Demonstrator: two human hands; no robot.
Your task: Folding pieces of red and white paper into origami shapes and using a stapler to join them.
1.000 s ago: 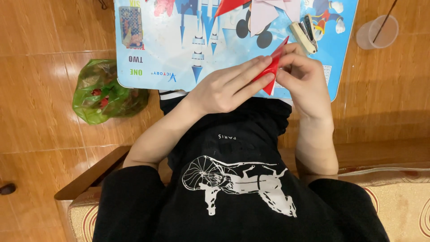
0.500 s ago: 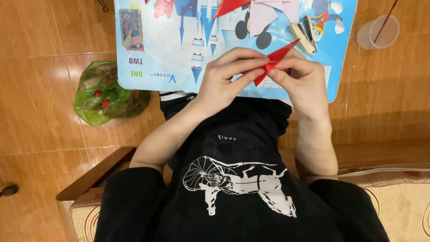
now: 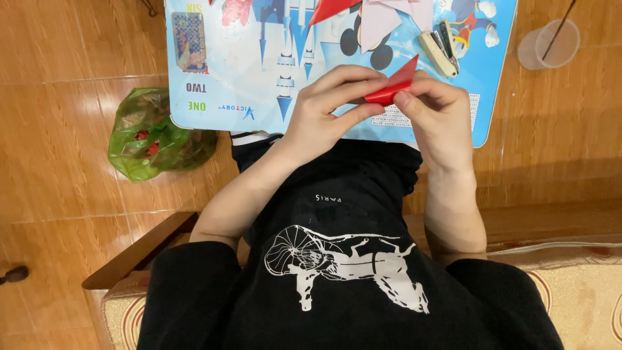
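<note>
Paper, a small red folded triangular piece, looks light, thin and easily creased (best pinched along its folded edges), and in the head view it sits between the left hand and right hand, both closed on it by fingertips.

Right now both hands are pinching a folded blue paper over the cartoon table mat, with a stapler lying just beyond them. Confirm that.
Not quite: the folded paper is red, not blue, as the head view shows. The rest stands: the left hand and right hand both pinch it over the cartoon table mat, and a stapler lies just beyond them.
</note>
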